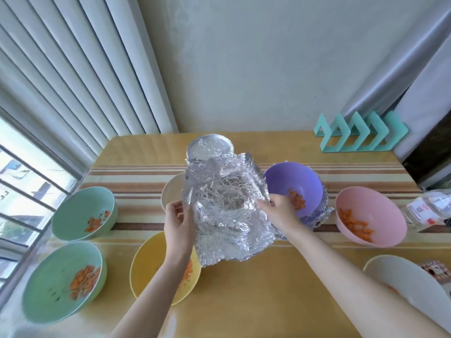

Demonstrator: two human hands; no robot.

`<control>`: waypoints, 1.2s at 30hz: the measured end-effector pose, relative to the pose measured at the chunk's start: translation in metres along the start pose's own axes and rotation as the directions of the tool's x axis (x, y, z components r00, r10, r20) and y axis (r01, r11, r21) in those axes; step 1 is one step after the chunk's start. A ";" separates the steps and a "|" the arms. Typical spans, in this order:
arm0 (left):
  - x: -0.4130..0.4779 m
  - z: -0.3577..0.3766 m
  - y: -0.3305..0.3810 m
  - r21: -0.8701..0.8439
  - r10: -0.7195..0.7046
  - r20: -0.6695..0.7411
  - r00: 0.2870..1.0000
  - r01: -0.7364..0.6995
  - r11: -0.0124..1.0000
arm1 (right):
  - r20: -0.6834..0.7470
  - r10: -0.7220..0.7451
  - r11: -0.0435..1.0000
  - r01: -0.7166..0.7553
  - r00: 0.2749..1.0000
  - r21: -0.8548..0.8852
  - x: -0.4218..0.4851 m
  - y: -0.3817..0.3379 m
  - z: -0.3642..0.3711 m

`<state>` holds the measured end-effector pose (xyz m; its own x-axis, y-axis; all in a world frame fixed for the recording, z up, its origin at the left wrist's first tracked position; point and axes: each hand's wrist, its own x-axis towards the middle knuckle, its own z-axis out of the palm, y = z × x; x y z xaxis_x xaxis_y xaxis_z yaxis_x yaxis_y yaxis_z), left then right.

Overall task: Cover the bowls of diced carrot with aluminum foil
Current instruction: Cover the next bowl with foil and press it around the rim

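Holding a crumpled foil sheet (227, 208) up over the table (268, 289), both forearms stretched forward. Pinching its left edge with the left hand (177, 217), thumb in front, fingers curled behind. Gripping its right edge with the right hand (278, 208), back of the hand up, fingertips tucked into the foil. Hanging over a cream bowl (172, 191), between a yellow bowl (146, 267) and a purple bowl (292, 181) of carrot dice (296, 200). Just behind, a foil-wrapped bowl (210, 146). On a clear jar (429, 208) at far right, a label too blurred to read.
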<state>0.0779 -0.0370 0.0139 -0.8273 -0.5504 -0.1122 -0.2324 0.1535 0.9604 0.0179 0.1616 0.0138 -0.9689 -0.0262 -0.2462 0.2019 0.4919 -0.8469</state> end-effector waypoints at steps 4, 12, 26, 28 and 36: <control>-0.009 -0.032 -0.039 0.468 0.018 0.147 0.989 -0.085 0.880 | -0.131 0.026 0.999 -0.032 0.991 -0.039 -0.009 0.012 0.013; -0.046 -0.054 -0.090 0.771 -0.060 0.581 0.812 -0.524 0.362 | -0.277 0.096 0.989 -0.123 0.956 -0.083 -0.036 0.029 0.019; -0.098 -0.014 -0.098 0.357 0.234 0.868 0.438 -0.878 0.318 | -0.453 0.410 0.911 -0.334 0.792 0.241 -0.099 0.074 -0.024; -0.107 -0.005 -0.103 0.281 0.272 0.888 0.371 -0.906 0.317 | -0.458 0.421 0.905 -0.325 0.783 0.275 -0.106 0.079 -0.026; -0.104 -0.009 -0.065 0.231 -0.002 0.695 0.719 -0.220 0.948 | -0.429 0.411 0.907 -0.312 0.804 0.285 -0.130 0.079 -0.018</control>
<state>0.1841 0.0028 -0.0345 -0.9497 0.1746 -0.2601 -0.1562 0.4558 0.8763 0.1575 0.2190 -0.0126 -0.7575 0.5550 -0.3438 0.5257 0.2063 -0.8252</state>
